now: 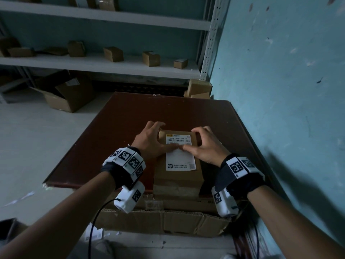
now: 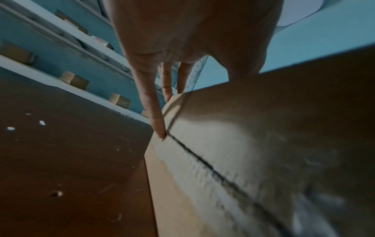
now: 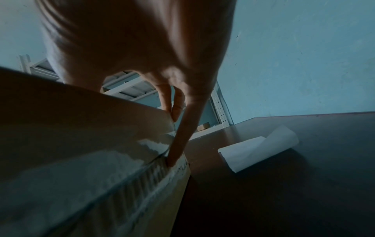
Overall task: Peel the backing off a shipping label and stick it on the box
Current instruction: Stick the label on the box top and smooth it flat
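A brown cardboard box (image 1: 177, 178) stands at the near edge of the dark red table (image 1: 112, 131). A white shipping label (image 1: 180, 159) with a barcode lies flat on its top. My left hand (image 1: 150, 141) and right hand (image 1: 204, 146) flank the box, and both thumbs press on the middle of the label. In the left wrist view, straight fingers (image 2: 151, 104) run down the side of the box (image 2: 253, 131). The right wrist view shows fingers (image 3: 182, 137) touching the other side of the box (image 3: 81, 131). The curled white backing sheet (image 3: 257, 149) lies on the table to the right.
White shelving (image 1: 104, 64) at the back holds several small cardboard boxes (image 1: 113, 54). An open carton (image 1: 63, 96) sits on the floor at the left. A blue wall (image 1: 280, 90) borders the table's right side. Flattened cardboard (image 1: 162, 221) lies under the table's near edge.
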Action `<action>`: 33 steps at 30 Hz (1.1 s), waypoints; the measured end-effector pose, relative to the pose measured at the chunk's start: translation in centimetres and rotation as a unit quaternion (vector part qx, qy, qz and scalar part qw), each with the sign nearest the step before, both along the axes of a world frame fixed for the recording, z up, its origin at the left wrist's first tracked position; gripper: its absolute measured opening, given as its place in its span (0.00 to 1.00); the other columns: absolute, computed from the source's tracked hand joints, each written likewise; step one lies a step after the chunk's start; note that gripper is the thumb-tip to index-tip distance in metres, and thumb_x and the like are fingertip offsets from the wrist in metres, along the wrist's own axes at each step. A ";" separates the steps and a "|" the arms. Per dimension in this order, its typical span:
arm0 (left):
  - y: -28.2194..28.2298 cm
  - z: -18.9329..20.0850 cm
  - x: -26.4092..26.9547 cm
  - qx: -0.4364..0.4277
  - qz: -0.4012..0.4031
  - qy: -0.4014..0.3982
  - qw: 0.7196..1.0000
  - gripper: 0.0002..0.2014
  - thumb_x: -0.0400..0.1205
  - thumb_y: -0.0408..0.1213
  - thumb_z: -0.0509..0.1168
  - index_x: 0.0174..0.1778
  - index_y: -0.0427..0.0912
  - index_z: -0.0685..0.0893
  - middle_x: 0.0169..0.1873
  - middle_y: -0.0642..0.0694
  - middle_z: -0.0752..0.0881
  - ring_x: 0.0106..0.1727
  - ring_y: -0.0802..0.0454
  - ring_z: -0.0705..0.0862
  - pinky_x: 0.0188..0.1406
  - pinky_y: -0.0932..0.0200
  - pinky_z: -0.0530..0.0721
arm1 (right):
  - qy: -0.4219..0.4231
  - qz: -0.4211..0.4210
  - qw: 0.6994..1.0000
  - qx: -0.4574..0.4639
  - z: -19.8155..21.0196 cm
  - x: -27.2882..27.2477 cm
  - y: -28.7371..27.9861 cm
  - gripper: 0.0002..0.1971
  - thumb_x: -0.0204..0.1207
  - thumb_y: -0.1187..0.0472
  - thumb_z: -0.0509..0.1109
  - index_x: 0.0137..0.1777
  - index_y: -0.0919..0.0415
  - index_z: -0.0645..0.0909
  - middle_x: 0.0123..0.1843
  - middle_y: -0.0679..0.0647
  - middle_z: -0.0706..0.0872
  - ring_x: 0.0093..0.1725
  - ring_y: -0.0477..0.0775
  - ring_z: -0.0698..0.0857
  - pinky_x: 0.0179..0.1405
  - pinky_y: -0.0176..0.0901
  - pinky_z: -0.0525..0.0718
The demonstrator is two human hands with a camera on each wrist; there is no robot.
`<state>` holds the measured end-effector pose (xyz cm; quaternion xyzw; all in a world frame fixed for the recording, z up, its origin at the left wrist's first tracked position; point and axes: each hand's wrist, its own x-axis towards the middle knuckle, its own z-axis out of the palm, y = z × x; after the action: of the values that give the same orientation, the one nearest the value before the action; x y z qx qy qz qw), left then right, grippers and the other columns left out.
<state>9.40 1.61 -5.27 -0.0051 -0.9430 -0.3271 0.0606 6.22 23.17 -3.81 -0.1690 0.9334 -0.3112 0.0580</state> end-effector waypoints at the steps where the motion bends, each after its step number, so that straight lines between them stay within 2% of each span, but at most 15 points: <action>1: 0.0 0.0 0.0 0.000 0.002 0.002 1.000 0.44 0.71 0.65 0.75 0.80 0.51 0.69 0.67 0.53 0.74 0.59 0.56 0.79 0.49 0.63 0.78 | 0.001 0.000 1.000 0.000 0.0 0.0 0.0 0.36 0.73 0.41 0.77 0.75 0.57 0.70 0.64 0.48 0.69 0.59 0.45 0.74 0.50 0.40 0.74; 4: 0.1 -0.1 0.0 -0.002 0.008 0.007 1.000 0.44 0.70 0.64 0.75 0.79 0.51 0.70 0.66 0.53 0.75 0.59 0.55 0.81 0.49 0.62 0.80 | 0.006 -0.001 1.000 -0.003 -0.1 0.1 0.1 0.33 0.72 0.41 0.77 0.71 0.56 0.71 0.63 0.49 0.70 0.57 0.46 0.75 0.41 0.33 0.73; 8: 0.2 0.0 0.1 -0.002 0.010 0.011 1.000 0.43 0.70 0.64 0.75 0.79 0.52 0.70 0.66 0.54 0.75 0.58 0.55 0.82 0.48 0.62 0.81 | 0.013 -0.010 1.000 -0.008 -0.3 0.1 0.0 0.30 0.71 0.40 0.77 0.66 0.55 0.72 0.61 0.50 0.70 0.54 0.46 0.77 0.44 0.39 0.75; 13: 0.3 0.0 0.2 -0.004 0.008 0.013 1.000 0.40 0.72 0.63 0.75 0.78 0.52 0.71 0.66 0.54 0.76 0.54 0.57 0.82 0.44 0.66 0.79 | 0.021 -0.016 1.000 -0.007 -0.4 0.1 -0.1 0.27 0.72 0.41 0.77 0.62 0.55 0.73 0.59 0.50 0.71 0.51 0.45 0.77 0.37 0.33 0.73; 18: 0.4 -0.1 0.1 -0.007 0.013 0.025 1.000 0.39 0.72 0.63 0.75 0.76 0.52 0.73 0.64 0.54 0.76 0.54 0.58 0.81 0.44 0.66 0.77 | 0.027 -0.016 0.999 -0.009 -0.5 0.0 -0.1 0.26 0.72 0.41 0.76 0.61 0.55 0.73 0.59 0.50 0.72 0.49 0.43 0.76 0.36 0.33 0.72; 24: 0.2 -0.3 -0.1 -0.006 0.010 0.029 1.000 0.38 0.72 0.63 0.75 0.75 0.52 0.73 0.63 0.55 0.77 0.52 0.59 0.83 0.36 0.72 0.74 | 0.039 -0.020 0.999 -0.007 -0.7 -0.1 -0.2 0.25 0.73 0.40 0.76 0.60 0.54 0.73 0.58 0.50 0.72 0.46 0.40 0.75 0.35 0.33 0.71; 27: 0.3 -0.3 -0.1 -0.011 0.013 0.033 0.999 0.38 0.72 0.63 0.75 0.75 0.52 0.73 0.63 0.55 0.77 0.51 0.59 0.84 0.38 0.71 0.76 | 0.045 -0.025 0.999 -0.007 -0.8 -0.1 -0.2 0.24 0.73 0.39 0.75 0.59 0.53 0.73 0.58 0.50 0.73 0.48 0.44 0.77 0.35 0.34 0.71; 33: 0.4 -0.4 -0.1 -0.025 0.025 0.046 0.998 0.37 0.72 0.65 0.74 0.73 0.50 0.75 0.62 0.54 0.79 0.52 0.59 0.83 0.47 0.64 0.80 | 0.054 -0.029 0.998 -0.005 -1.0 -0.2 -0.3 0.24 0.73 0.38 0.75 0.58 0.54 0.73 0.59 0.50 0.74 0.50 0.46 0.78 0.36 0.34 0.73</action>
<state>9.32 2.04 -5.63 0.0019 -0.9468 -0.3015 0.1121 5.98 22.86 -4.80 -0.1590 0.9379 -0.3082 -0.0029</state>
